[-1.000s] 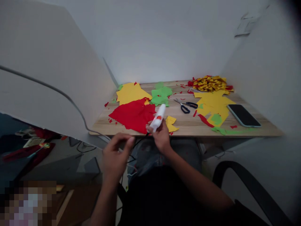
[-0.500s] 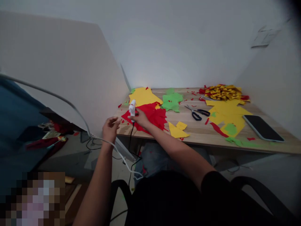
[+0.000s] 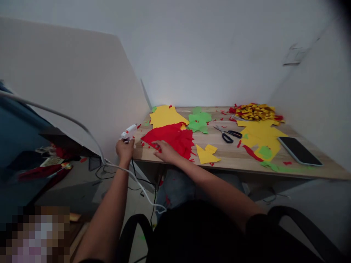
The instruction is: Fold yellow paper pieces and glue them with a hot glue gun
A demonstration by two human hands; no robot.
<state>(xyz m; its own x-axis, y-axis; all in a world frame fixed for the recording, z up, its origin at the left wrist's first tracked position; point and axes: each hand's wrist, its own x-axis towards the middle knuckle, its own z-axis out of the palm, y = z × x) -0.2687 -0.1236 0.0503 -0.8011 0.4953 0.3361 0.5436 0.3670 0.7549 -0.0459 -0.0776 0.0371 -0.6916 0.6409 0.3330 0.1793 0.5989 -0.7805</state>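
Observation:
At the left end of the desk, my left hand (image 3: 125, 149) is closed around a white glue gun (image 3: 128, 131), its nozzle pointing away and to the right. A dark cord hangs below that hand. My right hand (image 3: 166, 152) is over the front edge of a large red sheet (image 3: 175, 137) with ragged edges, its fingers apart and nothing in them. Whether the fingertips touch the sheet I cannot tell. Behind the red sheet lies a yellow sheet (image 3: 166, 116), with green pieces (image 3: 199, 122) to its right.
Scissors (image 3: 227, 135) with dark handles lie mid-desk, left of a cut yellow sheet (image 3: 256, 135). A phone (image 3: 299, 150) rests near the right end. Far back is a bunched yellow-and-red piece (image 3: 255, 111). A pale cable (image 3: 93, 137) crosses at left. Red scraps dot the desk (image 3: 216, 136).
The glue gun has passed from my right hand to my left and moved left, to the desk's end. My right hand has let go and come down by the red sheet. The view has shifted.

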